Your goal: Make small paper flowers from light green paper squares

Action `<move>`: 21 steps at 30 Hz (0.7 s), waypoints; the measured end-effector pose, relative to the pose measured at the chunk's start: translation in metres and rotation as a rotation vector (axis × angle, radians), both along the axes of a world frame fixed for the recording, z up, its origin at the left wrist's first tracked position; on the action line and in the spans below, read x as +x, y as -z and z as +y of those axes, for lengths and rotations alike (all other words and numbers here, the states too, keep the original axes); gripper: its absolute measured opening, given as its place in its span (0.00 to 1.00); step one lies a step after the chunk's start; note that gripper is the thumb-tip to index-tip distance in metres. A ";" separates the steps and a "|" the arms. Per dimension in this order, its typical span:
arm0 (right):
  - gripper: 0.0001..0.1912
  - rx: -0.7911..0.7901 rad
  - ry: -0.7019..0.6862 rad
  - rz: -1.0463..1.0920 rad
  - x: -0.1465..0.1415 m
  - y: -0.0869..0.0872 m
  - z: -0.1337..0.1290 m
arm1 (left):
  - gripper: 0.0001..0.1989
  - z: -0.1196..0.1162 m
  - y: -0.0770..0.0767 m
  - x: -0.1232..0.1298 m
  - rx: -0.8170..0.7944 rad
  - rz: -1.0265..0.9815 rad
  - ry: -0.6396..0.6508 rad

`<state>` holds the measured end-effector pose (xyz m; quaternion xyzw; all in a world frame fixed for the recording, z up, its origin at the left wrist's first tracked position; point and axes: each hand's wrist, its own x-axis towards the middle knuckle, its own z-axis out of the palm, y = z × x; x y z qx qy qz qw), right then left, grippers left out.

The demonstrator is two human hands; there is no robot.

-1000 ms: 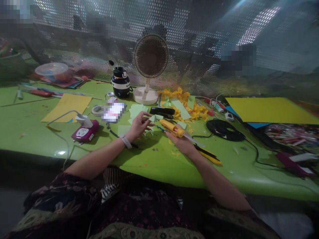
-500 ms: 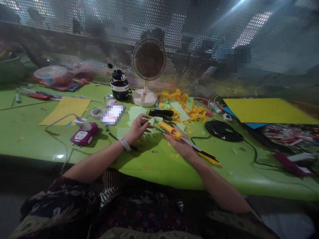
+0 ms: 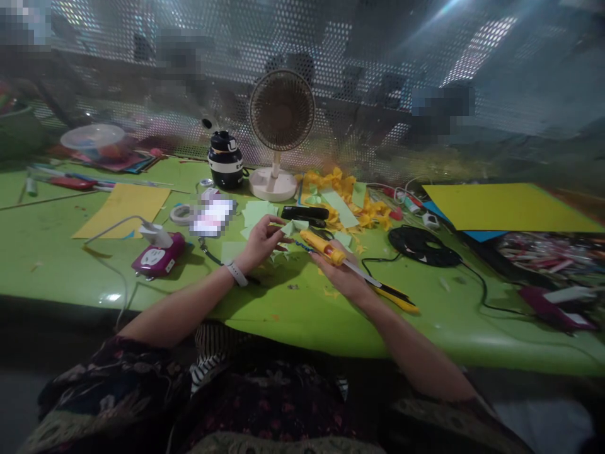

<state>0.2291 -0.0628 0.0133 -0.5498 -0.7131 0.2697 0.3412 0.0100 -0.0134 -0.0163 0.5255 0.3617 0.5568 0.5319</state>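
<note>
In my right hand (image 3: 347, 274) is a yellow hot glue gun (image 3: 324, 246), its front end turned to the upper left. A whitish glue stick (image 3: 358, 271) runs out of its back over my wrist. My left hand (image 3: 265, 243) pinches a small folded pale green paper piece (image 3: 295, 226) close to the gun's front. Blue, twisted-looking material (image 3: 302, 246) shows just below that end. More green paper sheets (image 3: 259, 213) lie beyond my left fingers. Past the held piece lies a black stapler (image 3: 305, 215). A yellow and black tool (image 3: 397, 298) rests beside my right forearm.
Orange-yellow paper cutouts (image 3: 331, 183) are heaped behind the stapler. A fan (image 3: 274, 186) and a dark bottle (image 3: 225, 167) stand at the back. Left are a phone (image 3: 212, 217), a tape roll (image 3: 181, 215) and a purple power strip (image 3: 158, 255). Right lies a black disc (image 3: 424, 244) with a cable.
The view has shifted very slightly. Both hands keep nearly the same pose, with the glue gun and green paper still close together.
</note>
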 end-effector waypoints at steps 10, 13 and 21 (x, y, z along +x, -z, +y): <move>0.18 -0.002 0.026 -0.027 -0.001 -0.002 -0.002 | 0.17 0.001 0.001 0.000 0.002 0.011 -0.006; 0.18 -0.006 0.022 -0.031 -0.001 -0.002 -0.002 | 0.17 0.001 0.001 0.000 0.006 0.007 -0.008; 0.18 -0.020 0.022 -0.042 -0.003 -0.005 -0.004 | 0.18 -0.001 -0.001 0.000 0.011 0.024 0.006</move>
